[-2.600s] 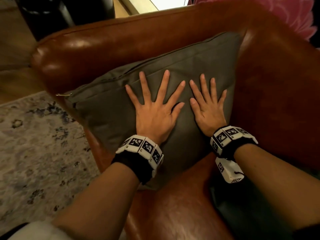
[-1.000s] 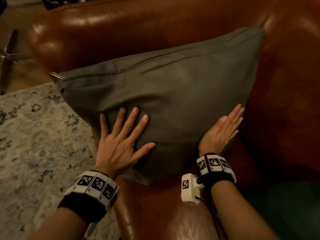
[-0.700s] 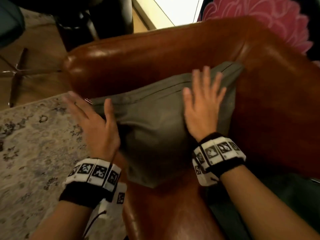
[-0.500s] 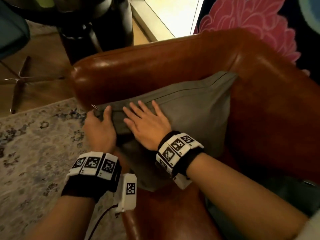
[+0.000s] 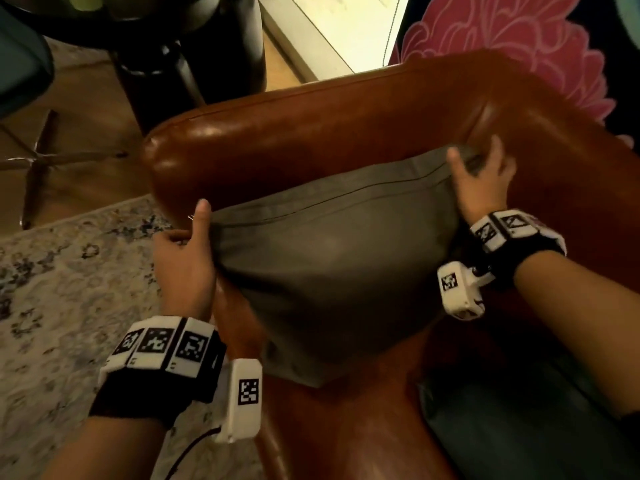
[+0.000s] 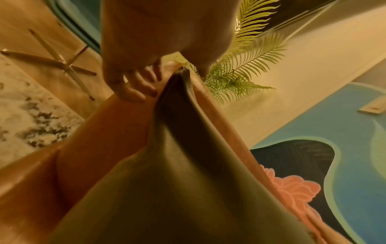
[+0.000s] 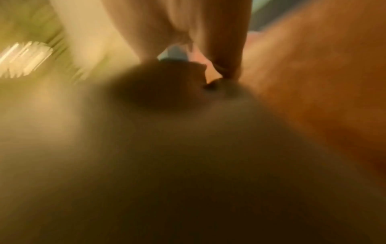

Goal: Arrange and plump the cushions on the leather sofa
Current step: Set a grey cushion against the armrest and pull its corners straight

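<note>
A grey-green cushion [image 5: 332,265] leans in the corner of the brown leather sofa [image 5: 311,133], against its armrest. My left hand [image 5: 187,251] grips the cushion's upper left corner, thumb on the front, fingers behind. My right hand [image 5: 478,178] grips the upper right corner beside the sofa back. In the left wrist view the cushion [image 6: 188,181] runs up to a point at my curled left hand [image 6: 137,85]. The right wrist view is blurred; the cushion [image 7: 167,148] fills it and my right hand [image 7: 208,49] closes on its corner.
A patterned pale rug [image 5: 69,306] lies left of the sofa on a wooden floor. A black pedestal [image 5: 187,57] and a chair's metal legs [image 5: 45,157] stand beyond the armrest. A dark teal cushion [image 5: 519,427] lies on the seat at lower right. A pink flower mural [image 5: 502,46] is behind.
Both hands went from pressing flat on the cushion's face to gripping its corners. The right hand moved from beside the left to the upper right corner; the left kept the upper left corner.
</note>
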A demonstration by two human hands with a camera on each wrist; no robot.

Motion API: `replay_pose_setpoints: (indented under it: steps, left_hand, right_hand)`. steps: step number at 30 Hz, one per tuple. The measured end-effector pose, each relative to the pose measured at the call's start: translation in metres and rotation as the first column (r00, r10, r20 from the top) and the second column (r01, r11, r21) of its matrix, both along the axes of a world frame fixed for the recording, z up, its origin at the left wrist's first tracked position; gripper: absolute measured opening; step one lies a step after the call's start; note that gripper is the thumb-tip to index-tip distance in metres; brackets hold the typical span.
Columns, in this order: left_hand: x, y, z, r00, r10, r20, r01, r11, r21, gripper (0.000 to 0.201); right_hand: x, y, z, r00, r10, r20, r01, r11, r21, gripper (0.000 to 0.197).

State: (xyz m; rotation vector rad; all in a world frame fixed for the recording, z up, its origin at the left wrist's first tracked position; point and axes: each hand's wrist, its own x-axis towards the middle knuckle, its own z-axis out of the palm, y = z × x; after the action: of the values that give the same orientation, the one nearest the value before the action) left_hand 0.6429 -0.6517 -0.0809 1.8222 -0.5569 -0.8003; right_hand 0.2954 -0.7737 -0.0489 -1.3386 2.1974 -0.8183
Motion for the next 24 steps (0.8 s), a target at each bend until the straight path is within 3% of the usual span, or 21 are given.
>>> replay_pose_setpoints:
  steps: [2,3,5,8,10,13,16,19,21,24]
  left_hand:
    - [0.007,-0.002,0.001,0.998,-0.053,-0.016,0.053,0.998,0.02,0.076]
    - [0.012,0.0,0.0,0.997,-0.082,0.014,0.082,0.996,0.024,0.074]
    - [0.018,0.009,-0.002,0.996,-0.077,0.049,0.078,0.997,-0.016,0.05]
    - [0.016,0.025,-0.011,0.997,-0.065,0.032,0.065,0.998,0.01,0.031]
    - [0.006,0.027,-0.009,1.0,0.003,0.012,-0.003,1.0,0.019,0.029]
    - [-0.004,0.02,0.001,0.993,0.08,-0.083,-0.077,0.996,0.037,0.046]
    - [-0.001,0.022,0.004,0.996,0.073,-0.046,-0.073,0.997,0.003,0.046]
    - [0.005,0.031,0.007,0.996,0.067,-0.054,-0.068,0.997,-0.018,0.045]
    - [0.004,0.031,0.007,0.998,0.033,-0.047,-0.034,0.999,-0.016,0.047]
    - [0.0,0.024,0.005,0.99,0.105,-0.097,-0.104,0.995,0.009,0.049]
  right_hand:
    - [-0.009,-0.015,0.005,0.939,-0.221,0.264,0.215,0.975,0.053,0.072]
    - [-0.014,-0.016,0.007,0.914,-0.257,0.315,0.247,0.966,0.07,0.061]
    - [-0.025,-0.014,0.01,0.921,-0.255,0.294,0.249,0.967,0.058,0.034]
    - [-0.039,-0.005,0.012,0.946,-0.223,0.235,0.209,0.974,0.086,0.023]
    - [-0.037,-0.002,0.019,0.937,-0.226,0.264,0.196,0.971,0.135,0.038]
    - [-0.037,-0.016,0.027,0.928,-0.217,0.303,0.184,0.974,0.132,0.067]
    - [-0.025,-0.007,0.053,0.989,-0.057,0.134,0.043,0.994,0.099,0.055]
    - [-0.048,-0.003,0.041,0.997,0.01,0.07,-0.015,0.997,0.077,0.045]
    - [-0.052,0.007,0.029,0.995,-0.061,0.083,0.052,0.992,0.114,0.045]
    - [-0.041,0.02,0.015,0.97,-0.179,0.166,0.157,0.978,0.136,0.052]
